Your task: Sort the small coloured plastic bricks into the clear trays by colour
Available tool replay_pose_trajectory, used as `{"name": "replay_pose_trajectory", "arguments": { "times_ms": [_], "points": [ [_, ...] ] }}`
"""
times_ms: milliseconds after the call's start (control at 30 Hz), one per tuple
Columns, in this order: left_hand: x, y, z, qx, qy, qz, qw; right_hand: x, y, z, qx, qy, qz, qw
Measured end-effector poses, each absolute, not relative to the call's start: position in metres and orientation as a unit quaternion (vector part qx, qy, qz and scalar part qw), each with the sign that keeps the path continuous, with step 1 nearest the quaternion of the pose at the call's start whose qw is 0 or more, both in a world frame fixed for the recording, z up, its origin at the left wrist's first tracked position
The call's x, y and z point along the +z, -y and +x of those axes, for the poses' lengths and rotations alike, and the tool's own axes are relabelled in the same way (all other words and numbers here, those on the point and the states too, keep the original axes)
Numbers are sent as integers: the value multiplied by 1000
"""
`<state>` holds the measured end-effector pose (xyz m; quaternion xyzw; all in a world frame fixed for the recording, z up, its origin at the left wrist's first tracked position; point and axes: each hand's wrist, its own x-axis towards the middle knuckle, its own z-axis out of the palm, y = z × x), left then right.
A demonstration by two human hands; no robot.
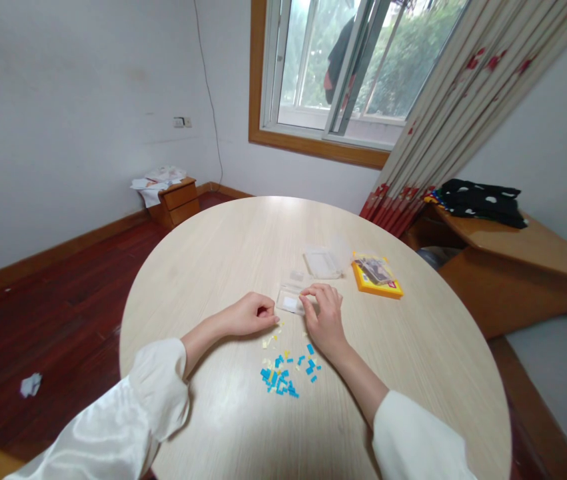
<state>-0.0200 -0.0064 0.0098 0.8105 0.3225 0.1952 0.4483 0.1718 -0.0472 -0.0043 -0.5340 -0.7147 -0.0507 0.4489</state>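
A small clear plastic case [289, 291] lies open on the round table, with a white piece in it. My right hand [324, 317] reaches over its right edge, thumb and index finger pinched together there. What sits between those fingertips is too small to make out. Just left of the case rests my left hand [250, 315], its fingers curled in and the thumb against them; anything inside is hidden. Nearer me is a loose pile of tiny blue bricks [279, 381]. A few more blue bricks [310, 365] lie to its right, and pale yellow pieces [266, 344] are scattered above.
Behind the case lies a translucent plastic tray [322, 264]. To its right sits a yellow box [378, 283] with a clear packet [374, 270] on top. The round table [203, 253] has a curved edge. A wooden desk [493, 267] stands beyond it on the right.
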Motion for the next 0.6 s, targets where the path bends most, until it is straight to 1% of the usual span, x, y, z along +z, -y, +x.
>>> {"name": "replay_pose_trajectory", "arguments": {
  "times_ms": [400,600],
  "points": [
    [7,6,-21,198,-325,803,459,-4,48,174,-52,709,-551,437],
    [11,7,-21,201,-327,802,458,-5,47,175,-67,708,-545,444]
  ]
}}
